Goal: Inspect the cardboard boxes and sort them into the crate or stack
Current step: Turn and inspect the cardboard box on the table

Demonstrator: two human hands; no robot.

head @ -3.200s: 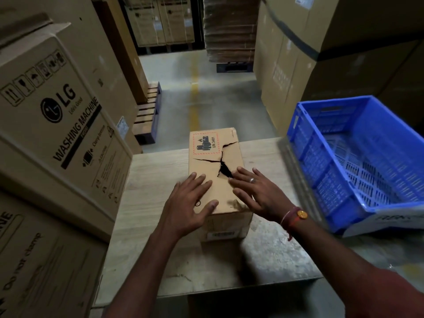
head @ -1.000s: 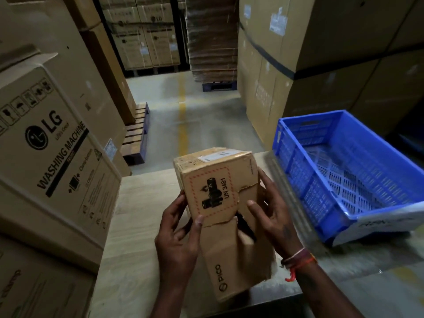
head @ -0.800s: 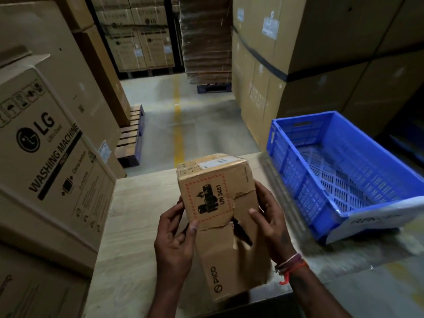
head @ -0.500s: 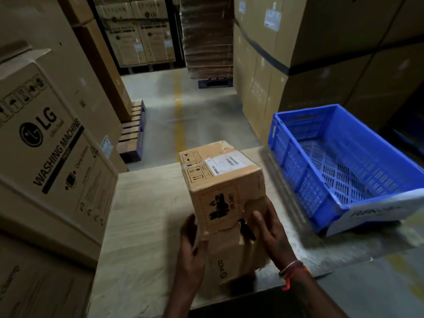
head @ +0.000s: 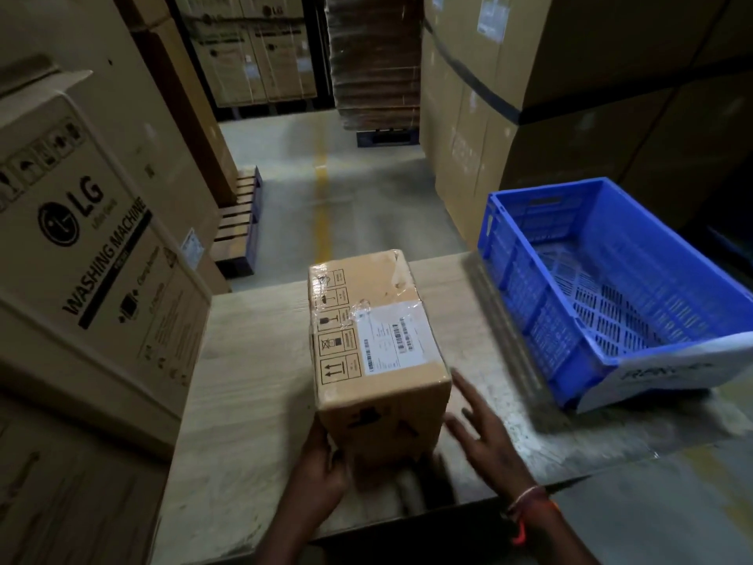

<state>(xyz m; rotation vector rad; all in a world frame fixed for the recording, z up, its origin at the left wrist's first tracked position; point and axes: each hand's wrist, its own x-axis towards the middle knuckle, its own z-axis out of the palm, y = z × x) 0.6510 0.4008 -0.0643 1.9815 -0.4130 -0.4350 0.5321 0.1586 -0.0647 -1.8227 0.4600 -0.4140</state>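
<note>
Warehouse stacks close me in on both sides, and a pale wooden surface point(head: 252, 360) lies under my view with a blue crate point(head: 525, 303) standing on its right part, nothing visible inside it. On the surface sits the cardboard box point(head: 375, 340), upright on one face, its top showing a white shipping label point(head: 393, 340) and a column of handling marks.

For the step in hand, which I judge to be checking the box over, I would turn it slowly, one face at a time, keeping it low over the surface so a slip costs nothing. The near face is blurred; I see dark marks there but cannot tell whether they are print or a tear, so I would bring that face up before choosing crate or stack.

My left hand point(head: 322, 475) curls round the box's near left corner and grips it. My right hand point(head: 485, 438) lies just beside the near right edge, fingers spread and relaxed, holding nothing; whether it touches the box I cannot tell. The crate is well apart from both hands.
</note>
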